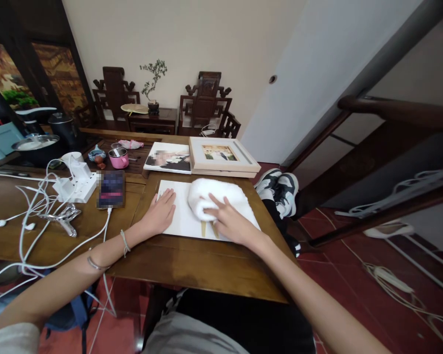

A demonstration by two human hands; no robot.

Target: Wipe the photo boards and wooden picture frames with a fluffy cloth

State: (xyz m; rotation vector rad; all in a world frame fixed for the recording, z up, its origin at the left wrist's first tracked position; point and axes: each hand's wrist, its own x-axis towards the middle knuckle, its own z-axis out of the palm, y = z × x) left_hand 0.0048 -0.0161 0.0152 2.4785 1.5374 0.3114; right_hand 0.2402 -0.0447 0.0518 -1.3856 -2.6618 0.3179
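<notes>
A white fluffy towel [229, 192], partly rolled up, lies on a flat white book or board [182, 223] on the wooden table. My right hand [231, 221] is at the near end of the roll, with fingers spread over it and one finger against the rolled end. Two tan pointed strips [203, 229] show on the white surface just below the roll; I cannot tell whether they are printed or loose. My left hand [161, 212] rests flat with fingers out on the left edge of the white board, apart from the towel.
Behind the board are a photo book [168, 157] and a framed picture box [225, 155]. To the left lie a phone [110, 189], a power strip [83, 189], tangled white cables and a pink cup [118, 158]. Another person's shoes [284, 191] are beyond the table's right edge.
</notes>
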